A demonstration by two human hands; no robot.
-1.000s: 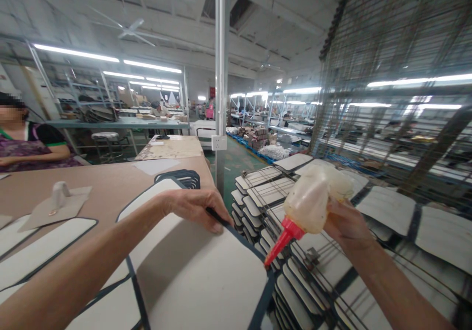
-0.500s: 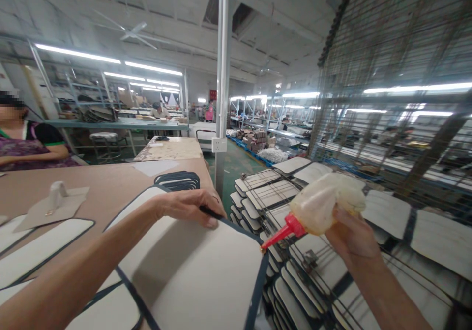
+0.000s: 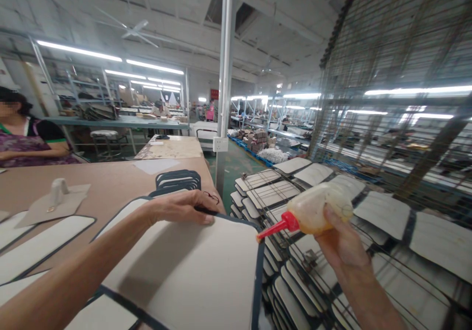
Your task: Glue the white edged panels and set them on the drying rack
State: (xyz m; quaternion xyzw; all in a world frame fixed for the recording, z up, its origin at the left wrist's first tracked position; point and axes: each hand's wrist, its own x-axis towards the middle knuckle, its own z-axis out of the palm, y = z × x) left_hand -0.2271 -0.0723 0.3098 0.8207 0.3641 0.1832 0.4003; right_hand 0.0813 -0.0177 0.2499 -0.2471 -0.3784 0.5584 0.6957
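"What's in your left hand?"

"My left hand (image 3: 190,208) grips a cream panel (image 3: 206,266) by its dark far edge, my thumb on the pale face."

"And your right?"

"My right hand (image 3: 342,244) is wrapped round a squeeze bottle (image 3: 315,211), yellowish and lying nearly level. Its red nozzle (image 3: 276,227) points at the panel's dark-edged corner."

"What's around you?"

"Beyond my left hand, a stack of dark-edged pieces (image 3: 179,179) sits on the brown table (image 3: 114,180). On my right, wire racks (image 3: 260,181) hold more pale panels (image 3: 383,212). Over to my left, a person (image 3: 33,135) is at the table's far side."
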